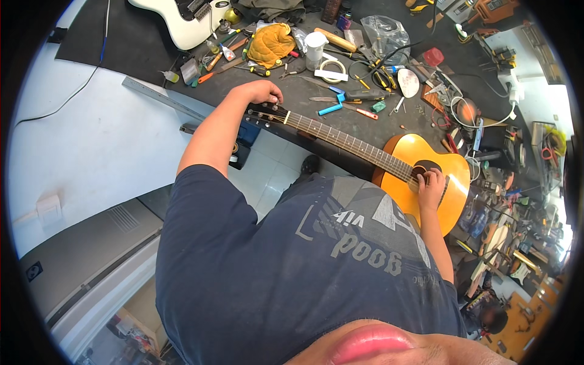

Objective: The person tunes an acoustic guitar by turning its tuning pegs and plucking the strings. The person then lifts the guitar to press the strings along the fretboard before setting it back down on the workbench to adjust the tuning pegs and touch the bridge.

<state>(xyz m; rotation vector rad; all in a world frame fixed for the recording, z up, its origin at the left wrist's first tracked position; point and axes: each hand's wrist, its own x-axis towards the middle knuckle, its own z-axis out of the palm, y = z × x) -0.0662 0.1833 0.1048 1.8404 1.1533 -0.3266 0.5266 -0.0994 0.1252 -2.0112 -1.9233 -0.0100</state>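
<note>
An acoustic guitar with a yellow body lies across my front, its neck reaching left along the bench edge to a dark headstock with metal tuners. My left hand is at the headstock, fingers curled down at a tuning peg. My right hand rests over the strings by the soundhole, fingers bent and apart, holding nothing.
The dark bench bears tools, a yellow cloth, a white cup and cables. A white electric guitar lies top left. A metal straightedge juts left. Cluttered tools fill the right side.
</note>
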